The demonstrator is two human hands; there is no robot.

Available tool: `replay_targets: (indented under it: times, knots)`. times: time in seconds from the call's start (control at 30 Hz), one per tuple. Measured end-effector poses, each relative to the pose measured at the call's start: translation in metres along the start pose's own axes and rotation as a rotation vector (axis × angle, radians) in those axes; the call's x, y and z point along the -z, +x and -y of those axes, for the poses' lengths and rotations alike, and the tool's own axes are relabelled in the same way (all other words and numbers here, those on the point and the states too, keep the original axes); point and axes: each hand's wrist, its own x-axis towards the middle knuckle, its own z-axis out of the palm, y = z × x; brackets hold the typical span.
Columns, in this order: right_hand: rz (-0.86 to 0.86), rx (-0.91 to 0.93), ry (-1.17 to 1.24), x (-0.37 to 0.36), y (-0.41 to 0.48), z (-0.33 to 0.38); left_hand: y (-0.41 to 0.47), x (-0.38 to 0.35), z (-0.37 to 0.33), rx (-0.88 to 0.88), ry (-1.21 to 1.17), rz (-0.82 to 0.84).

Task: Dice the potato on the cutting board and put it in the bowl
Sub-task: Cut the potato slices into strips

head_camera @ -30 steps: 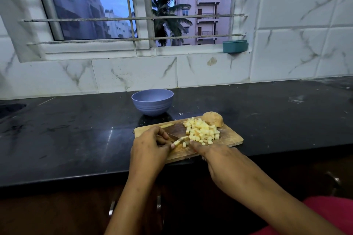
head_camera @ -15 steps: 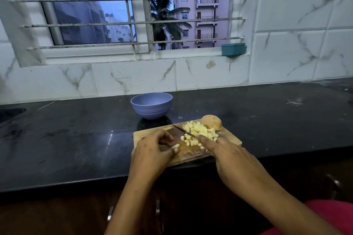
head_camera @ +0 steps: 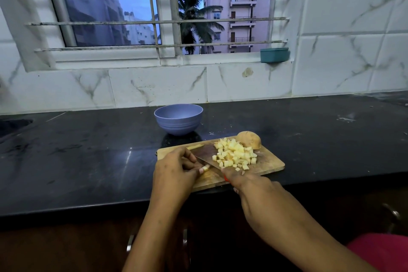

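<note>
The potato lies in three lots on the cutting board (head_camera: 268,162). A small potato piece (head_camera: 205,168) sits pinched under the curled fingertips of the left hand (head_camera: 174,174). A heap of potato cubes (head_camera: 234,154), too many to count, lies just beyond the right hand (head_camera: 254,186). One uncut half potato (head_camera: 250,139), skin side up, touches the far edge of that heap.

The right hand is closed round the handle of the one knife (head_camera: 206,154); only a sliver of red handle shows at its knuckles. The blade runs from that hand away and to the left, passing just beyond the left hand's fingertips, between the pinched piece and the heap. It stands between the left hand and the cubes.

The single board rests on the black table (head_camera: 88,150), its near edge under both hands. One lilac bowl (head_camera: 178,119) stands on the table beyond the left hand, just past the board's far edge and apart from it; no potato shows over its rim, and its inside is not in view.

Farther off, beyond the right hand, one teal tub (head_camera: 274,55) sits on the sill of the barred window (head_camera: 154,22), above the marbled wall tiles (head_camera: 159,86).
</note>
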Motion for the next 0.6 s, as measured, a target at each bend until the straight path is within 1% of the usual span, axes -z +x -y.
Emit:
replay_targets:
  times: [0.07, 0.13, 0.33, 0.43, 0.6]
  knots:
    - [0.058, 0.005, -0.114, -0.0022, 0.0004, 0.0075, -0.0004, 0.0002, 0.0017, -0.004, -0.009, -0.01]
    - [0.091, 0.002, -0.153, -0.0015, 0.0022, 0.0109, -0.0016, 0.0009, 0.0029, -0.014, -0.01, -0.004]
    - [0.039, -0.007, -0.059, 0.0026, -0.0002, 0.0032, -0.005, 0.004, 0.0036, -0.022, 0.021, -0.023]
    - [0.076, 0.017, -0.047, 0.001, -0.0032, 0.0084, -0.0064, 0.0035, 0.0026, -0.034, 0.025, -0.045]
    - [0.135, 0.003, -0.057, 0.0006, 0.0051, 0.0089, -0.0055, 0.0012, 0.004, -0.037, 0.034, -0.063]
